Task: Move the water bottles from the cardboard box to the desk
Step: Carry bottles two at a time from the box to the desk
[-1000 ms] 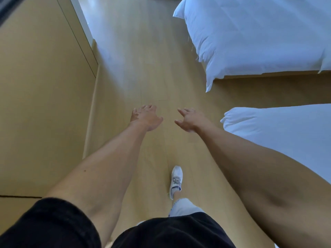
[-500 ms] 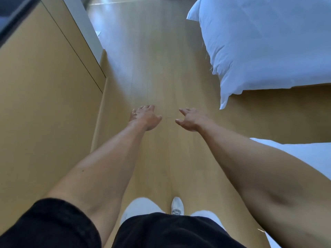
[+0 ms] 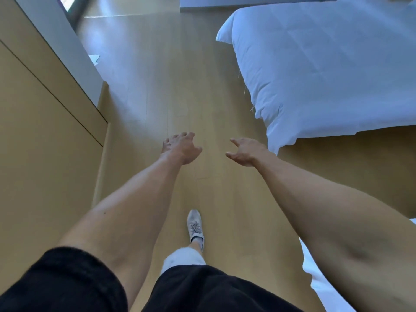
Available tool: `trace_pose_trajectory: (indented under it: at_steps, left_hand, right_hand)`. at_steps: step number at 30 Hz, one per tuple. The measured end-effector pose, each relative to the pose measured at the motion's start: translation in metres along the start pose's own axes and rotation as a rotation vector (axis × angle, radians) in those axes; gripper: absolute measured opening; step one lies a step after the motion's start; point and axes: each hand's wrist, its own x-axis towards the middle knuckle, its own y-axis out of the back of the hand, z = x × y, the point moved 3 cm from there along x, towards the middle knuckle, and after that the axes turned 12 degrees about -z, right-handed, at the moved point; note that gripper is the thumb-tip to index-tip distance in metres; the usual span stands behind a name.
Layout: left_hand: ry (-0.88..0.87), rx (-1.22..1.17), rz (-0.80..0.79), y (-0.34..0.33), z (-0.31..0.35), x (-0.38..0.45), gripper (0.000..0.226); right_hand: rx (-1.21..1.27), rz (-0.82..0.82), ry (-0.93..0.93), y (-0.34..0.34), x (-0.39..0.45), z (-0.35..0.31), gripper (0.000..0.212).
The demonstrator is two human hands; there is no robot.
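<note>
The person is walking forward along the wooden floor (image 3: 157,86). Compared with a second ago, the white bed (image 3: 326,64) on the right is sliding down and closer in the view, the second strip of white bedding (image 3: 319,278) is shrinking to a sliver at the lower right edge, and a grey shoe (image 3: 194,226) is showing again in front of the black shorts (image 3: 213,289), where half a second ago only its tip was peeking out. The wooden cabinet wall (image 3: 45,143) on the left is still running alongside.

Both arms are staying stretched out ahead. The left hand (image 3: 181,147) is hanging with its fingers loosely curled, and its grip is holding nothing. The right hand (image 3: 246,150) is relaxed, with the thumb apart from the fingers, and it is holding nothing either. The two hands are staying apart from each other, above bare floor.

For the task this likely means a walk between stations with empty hands, probably heading to fetch bottles, though that is only a judgement.

Counting what is in view: two hands, two arms, one shoe, one full bed corner and one further edge of bedding, one cabinet wall. Water bottles: none in view. Cardboard box: none in view. Worktop: none in view. Where the bottles are cannot be told.
</note>
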Motion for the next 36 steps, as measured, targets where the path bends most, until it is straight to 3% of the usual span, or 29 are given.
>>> trace_pose_trajectory:
  at_steps: [14,23,36]
  left_hand:
    - [-0.108,0.012,0.003,0.184,-0.004,0.23,0.059]
    - [-0.026,0.0,-0.022,0.251,-0.03,0.364,0.059]
    - [0.089,-0.051,0.006,0.411,-0.037,0.578,0.059]
  right_hand:
    - [0.047,0.011,-0.073,0.19,0.206,-0.032,0.069]
    - [0.005,-0.015,-0.001,0.283,0.343,-0.053,0.066]
    - [-0.067,-0.046,0.12,0.483,0.567,-0.077,0.066]
